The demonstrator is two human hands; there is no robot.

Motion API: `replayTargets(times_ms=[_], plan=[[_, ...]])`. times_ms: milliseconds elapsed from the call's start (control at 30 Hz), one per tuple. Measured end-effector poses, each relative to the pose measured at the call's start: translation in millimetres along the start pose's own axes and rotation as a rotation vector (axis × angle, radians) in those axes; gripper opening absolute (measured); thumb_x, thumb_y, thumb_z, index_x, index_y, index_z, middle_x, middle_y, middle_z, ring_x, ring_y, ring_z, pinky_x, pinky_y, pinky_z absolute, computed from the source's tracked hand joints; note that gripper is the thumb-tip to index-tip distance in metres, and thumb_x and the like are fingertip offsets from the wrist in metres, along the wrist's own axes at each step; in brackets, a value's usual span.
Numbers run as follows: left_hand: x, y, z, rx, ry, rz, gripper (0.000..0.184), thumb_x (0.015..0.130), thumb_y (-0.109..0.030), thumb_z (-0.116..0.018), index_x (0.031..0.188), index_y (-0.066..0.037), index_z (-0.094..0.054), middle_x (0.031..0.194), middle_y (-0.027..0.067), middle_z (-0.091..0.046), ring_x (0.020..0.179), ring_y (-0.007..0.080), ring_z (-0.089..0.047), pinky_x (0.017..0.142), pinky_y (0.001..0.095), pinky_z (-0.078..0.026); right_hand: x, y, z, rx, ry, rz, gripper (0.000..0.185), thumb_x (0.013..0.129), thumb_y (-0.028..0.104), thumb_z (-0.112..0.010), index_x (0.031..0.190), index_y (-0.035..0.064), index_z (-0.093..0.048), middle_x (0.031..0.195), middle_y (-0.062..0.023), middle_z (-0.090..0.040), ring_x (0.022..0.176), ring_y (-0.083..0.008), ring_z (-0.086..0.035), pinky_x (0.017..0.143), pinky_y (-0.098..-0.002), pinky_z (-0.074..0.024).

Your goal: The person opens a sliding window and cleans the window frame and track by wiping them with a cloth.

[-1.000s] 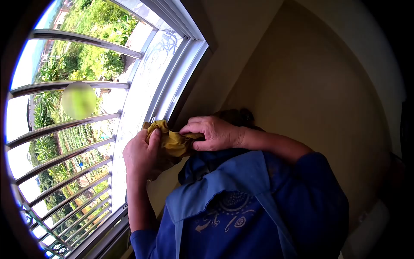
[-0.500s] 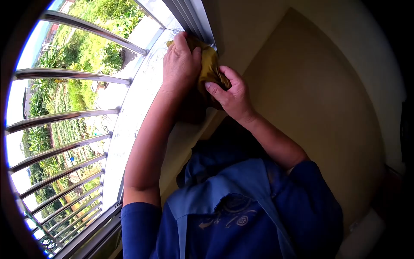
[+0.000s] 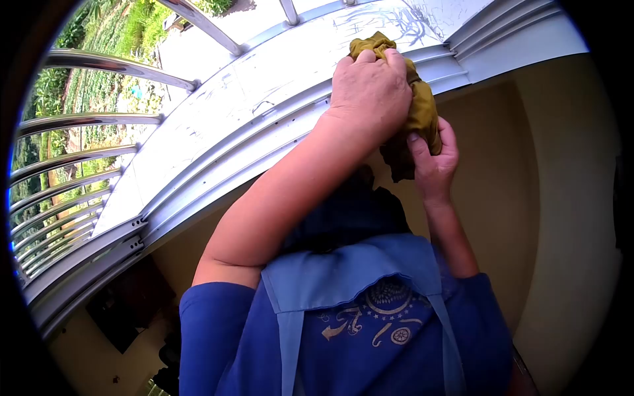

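Now the cloth, olive-yellow and bunched, is out at the corner where the window track meets the side frame. A second ago it was crumpled between both hands close to the body; since then the arms have stretched out, and the view has swung so that the track slants across the upper part. For the work in hand, this appears to take the cloth from being gathered to being set against the track, near its corner end.

The left hand is closed over the upper part of the cloth, knuckles up, with one end poking out past the fingers above the white sill. The right hand pinches the lower part between thumb and fingers, on the room side of the track's inner edge. Darker folds hang below; whether they belong to the same cloth is unclear. How firmly the cloth presses on the track cannot be told, as the left hand covers that spot.

Metal bars stand along the sill's outer edge, well apart from both hands.
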State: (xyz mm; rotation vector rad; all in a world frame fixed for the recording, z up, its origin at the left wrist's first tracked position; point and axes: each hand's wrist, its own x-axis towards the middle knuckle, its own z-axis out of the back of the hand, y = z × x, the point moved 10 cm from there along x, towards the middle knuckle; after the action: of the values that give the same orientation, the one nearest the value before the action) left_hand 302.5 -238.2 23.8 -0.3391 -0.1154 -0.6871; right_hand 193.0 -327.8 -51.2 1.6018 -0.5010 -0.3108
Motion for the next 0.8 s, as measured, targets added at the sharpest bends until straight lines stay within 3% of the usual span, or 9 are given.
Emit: replayTargets(times_ms=[100,167,300,400,500,633,700,733,800], plan=[[-40,38,22,0.021,0.044,0.099,0.021,0.086,-0.018,-0.050,0.099,-0.003,-0.056,0.074,0.0096,-0.067,0.084,0.0263,-0.062,0.076,0.0393,-0.046,-10,18,-28,-0.242,0.070,0.075,0.030,0.075,0.008,-0.072,0.101,-0.0011,-0.060,0.090,-0.0102,-0.063,0.082,-0.0170,-0.061,0.073,-0.0280,-0.0484],[-70,61,38,0.063,0.021,0.150,0.026,0.086,-0.016,-0.052,0.107,-0.003,-0.056,0.075,0.0091,-0.066,0.085,0.0263,-0.061,0.077,0.0391,-0.045,-19,46,-69,-0.363,0.321,0.323,0.034,0.070,0.007,-0.074,0.100,-0.0002,-0.060,0.085,-0.0113,-0.062,0.075,-0.0218,-0.061,0.068,-0.0296,-0.0495],[-123,97,72,0.202,-0.015,0.192,0.029,0.084,-0.013,-0.053,0.109,0.000,-0.057,0.074,0.0077,-0.065,0.082,0.0244,-0.060,0.072,0.0394,-0.045,-43,55,-127,-0.277,0.565,0.464,0.035,0.065,0.006,-0.074,0.097,0.0018,-0.061,0.078,-0.0108,-0.060,0.065,-0.0266,-0.060,0.059,-0.0323,-0.0504],[-154,128,83,0.283,0.108,0.347,0.030,0.084,-0.012,-0.052,0.111,0.001,-0.056,0.080,0.0103,-0.066,0.087,0.0269,-0.060,0.078,0.0400,-0.047,-58,54,-163,-0.223,0.717,0.464,0.032,0.067,0.010,-0.072,0.097,0.0039,-0.061,0.078,-0.0086,-0.061,0.066,-0.0245,-0.062,0.058,-0.0327,-0.0518],[-175,146,92,0.257,0.100,0.359,0.031,0.086,-0.011,-0.049,0.114,0.001,-0.055,0.086,0.0154,-0.066,0.088,0.0321,-0.060,0.078,0.0419,-0.047,-69,49,-185,-0.186,0.842,0.463,0.032,0.067,0.011,-0.071,0.097,0.0044,-0.061,0.077,-0.0079,-0.060,0.067,-0.0253,-0.062,0.060,-0.0337,-0.0517],[-161,146,103,0.067,-0.078,0.335,0.030,0.089,-0.008,-0.046,0.115,0.002,-0.055,0.093,0.0182,-0.065,0.088,0.0317,-0.062,0.081,0.0388,-0.049,-63,59,-179,-0.168,0.801,0.492,0.032,0.067,0.011,-0.071,0.097,0.0042,-0.062,0.077,-0.0079,-0.059,0.067,-0.0255,-0.061,0.060,-0.0340,-0.0516],[-143,129,124,-0.202,-0.327,0.259,0.028,0.092,-0.005,-0.044,0.116,0.003,-0.055,0.099,0.0170,-0.065,0.090,0.0255,-0.063,0.082,0.0340,-0.049,-55,68,-163,-0.052,0.689,0.495,0.031,0.067,0.011,-0.071,0.096,0.0040,-0.062,0.076,-0.0079,-0.059,0.067,-0.0253,-0.061,0.060,-0.0335,-0.0514],[-127,118,124,-0.338,-0.334,0.249,0.027,0.094,-0.005,-0.043,0.116,0.003,-0.055,0.099,0.0135,-0.064,0.090,0.0190,-0.061,0.082,0.0308,-0.048,-52,70,-155,-0.045,0.640,0.505,0.032,0.066,0.010,-0.073,0.095,0.0025,-0.062,0.077,-0.0087,-0.059,0.067,-0.0255,-0.061,0.059,-0.0330,-0.0510],[-95,96,114,-0.533,-0.369,0.143,0.027,0.095,-0.006,-0.042,0.117,0.002,-0.054,0.098,0.0127,-0.064,0.087,0.0176,-0.062,0.081,0.0302,-0.049,-44,76,-135,-0.045,0.546,0.506,0.033,0.065,0.009,-0.073,0.095,0.0016,-0.062,0.077,-0.0097,-0.060,0.067,-0.0258,-0.061,0.059,-0.0326,-0.0508]])
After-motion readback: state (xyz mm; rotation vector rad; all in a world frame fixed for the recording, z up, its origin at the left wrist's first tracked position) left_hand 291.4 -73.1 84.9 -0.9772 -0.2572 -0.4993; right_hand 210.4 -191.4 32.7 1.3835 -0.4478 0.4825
